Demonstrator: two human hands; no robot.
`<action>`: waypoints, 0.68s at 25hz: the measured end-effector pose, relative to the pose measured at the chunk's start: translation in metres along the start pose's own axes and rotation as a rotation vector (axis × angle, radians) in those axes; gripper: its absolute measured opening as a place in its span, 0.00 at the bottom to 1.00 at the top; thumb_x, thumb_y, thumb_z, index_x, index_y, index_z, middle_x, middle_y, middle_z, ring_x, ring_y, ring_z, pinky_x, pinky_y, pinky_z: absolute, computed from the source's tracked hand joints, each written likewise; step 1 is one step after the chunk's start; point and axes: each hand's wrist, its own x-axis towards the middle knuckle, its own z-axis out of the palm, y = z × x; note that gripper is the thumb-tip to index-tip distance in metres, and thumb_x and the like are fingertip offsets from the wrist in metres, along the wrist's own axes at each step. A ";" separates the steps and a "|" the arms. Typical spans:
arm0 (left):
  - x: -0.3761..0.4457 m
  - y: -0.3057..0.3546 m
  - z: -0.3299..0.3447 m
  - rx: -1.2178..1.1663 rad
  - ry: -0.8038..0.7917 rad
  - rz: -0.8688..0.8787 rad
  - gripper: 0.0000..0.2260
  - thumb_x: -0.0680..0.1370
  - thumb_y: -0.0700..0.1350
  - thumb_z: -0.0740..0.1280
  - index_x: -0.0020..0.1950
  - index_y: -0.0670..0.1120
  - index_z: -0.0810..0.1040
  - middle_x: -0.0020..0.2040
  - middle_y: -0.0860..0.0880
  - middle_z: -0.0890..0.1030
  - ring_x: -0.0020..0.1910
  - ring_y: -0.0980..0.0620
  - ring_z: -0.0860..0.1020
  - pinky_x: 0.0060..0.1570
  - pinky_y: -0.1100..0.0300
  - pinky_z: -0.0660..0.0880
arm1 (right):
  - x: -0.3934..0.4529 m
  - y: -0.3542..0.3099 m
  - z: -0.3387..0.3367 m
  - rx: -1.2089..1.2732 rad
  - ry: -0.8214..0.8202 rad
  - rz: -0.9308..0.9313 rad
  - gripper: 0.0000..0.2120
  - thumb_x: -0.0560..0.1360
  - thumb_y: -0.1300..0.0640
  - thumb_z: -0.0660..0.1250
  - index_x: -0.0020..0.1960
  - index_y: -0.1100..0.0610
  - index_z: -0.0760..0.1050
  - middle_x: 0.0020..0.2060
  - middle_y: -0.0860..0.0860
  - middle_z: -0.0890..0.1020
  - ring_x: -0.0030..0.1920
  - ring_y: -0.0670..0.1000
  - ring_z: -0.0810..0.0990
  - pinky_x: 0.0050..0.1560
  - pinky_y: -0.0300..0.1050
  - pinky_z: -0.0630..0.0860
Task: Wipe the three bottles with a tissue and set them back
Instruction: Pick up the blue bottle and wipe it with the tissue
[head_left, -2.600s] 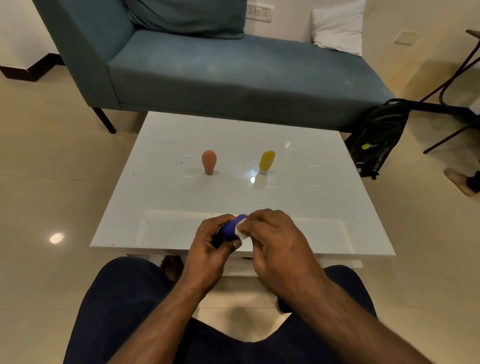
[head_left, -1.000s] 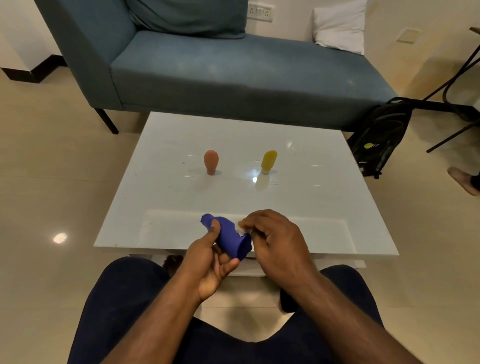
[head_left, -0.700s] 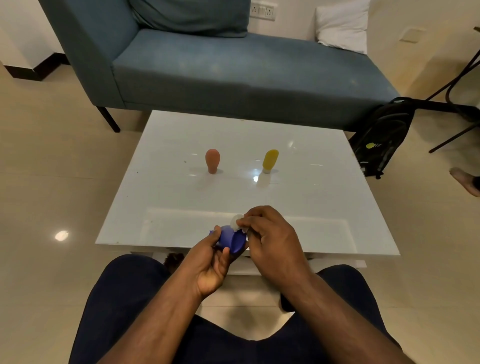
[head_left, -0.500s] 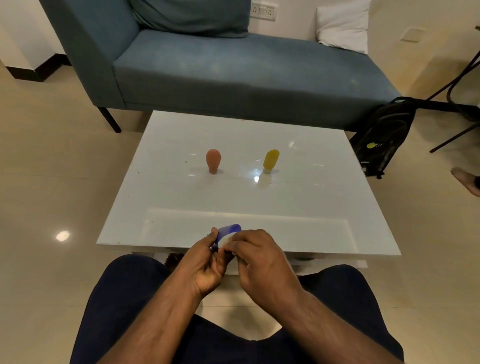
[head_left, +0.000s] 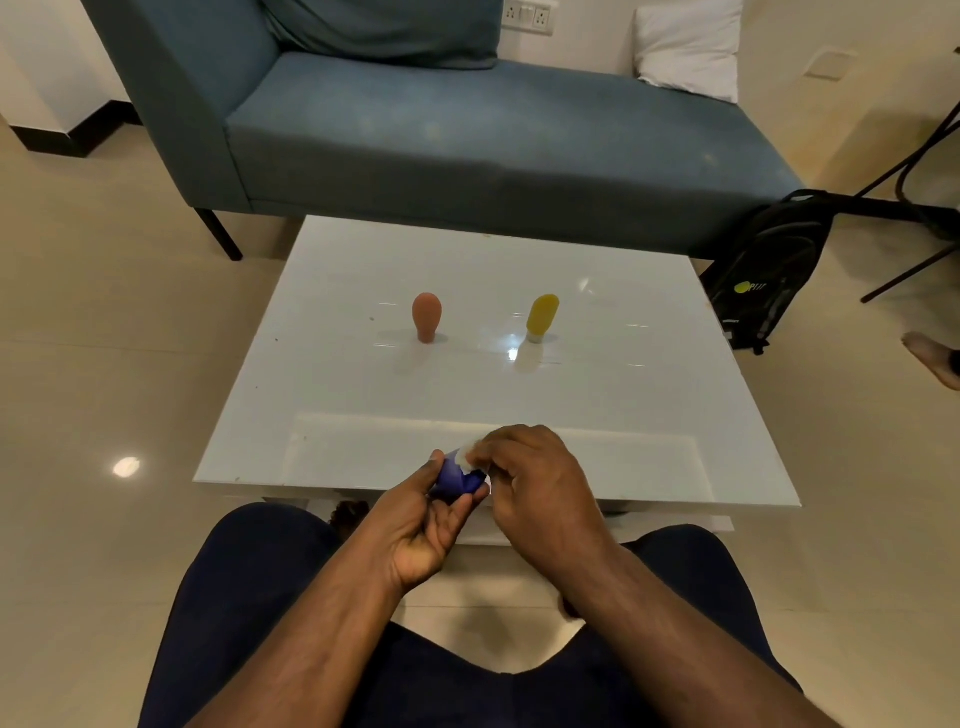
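My left hand (head_left: 421, 525) grips a small blue bottle (head_left: 456, 479) at the near edge of the white table (head_left: 363, 395). My right hand (head_left: 535, 483) pinches a white tissue (head_left: 466, 458) against the top of that bottle, and its fingers hide most of the tissue. An orange bottle (head_left: 427, 316) stands upright on the table's middle left. A yellow bottle (head_left: 541, 317) stands upright to its right, a hand's width away. Both are well beyond my hands.
A blue sofa (head_left: 467, 135) with a white pillow (head_left: 688, 49) runs behind the table. A black backpack (head_left: 766, 270) leans at the table's far right corner, with chair legs (head_left: 914, 171) beyond it. Another person's foot (head_left: 932, 358) shows at the right edge. My knees sit below the table edge.
My left hand has been turning the blue bottle while my right hand rubs the tissue over it; the tissue is now on the bottle's top. The orange and yellow bottles have not moved.
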 end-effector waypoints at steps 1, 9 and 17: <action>-0.001 0.000 0.001 -0.005 -0.002 0.005 0.21 0.82 0.48 0.64 0.70 0.36 0.72 0.44 0.33 0.85 0.34 0.41 0.86 0.25 0.55 0.81 | -0.001 -0.004 0.000 -0.007 0.002 -0.002 0.11 0.69 0.64 0.67 0.49 0.55 0.81 0.45 0.49 0.83 0.48 0.49 0.77 0.51 0.47 0.77; -0.001 -0.004 0.001 0.198 0.177 0.159 0.21 0.78 0.53 0.71 0.64 0.40 0.74 0.47 0.37 0.84 0.32 0.45 0.84 0.26 0.57 0.81 | -0.001 0.007 -0.007 0.093 0.070 0.127 0.11 0.72 0.67 0.69 0.49 0.53 0.80 0.45 0.44 0.80 0.48 0.43 0.77 0.51 0.37 0.75; -0.005 0.002 0.002 0.117 0.038 0.129 0.21 0.79 0.57 0.66 0.64 0.42 0.78 0.46 0.40 0.85 0.40 0.44 0.83 0.46 0.48 0.80 | -0.026 -0.017 0.005 0.162 -0.160 0.087 0.11 0.75 0.64 0.65 0.52 0.51 0.80 0.48 0.43 0.79 0.52 0.42 0.76 0.55 0.36 0.73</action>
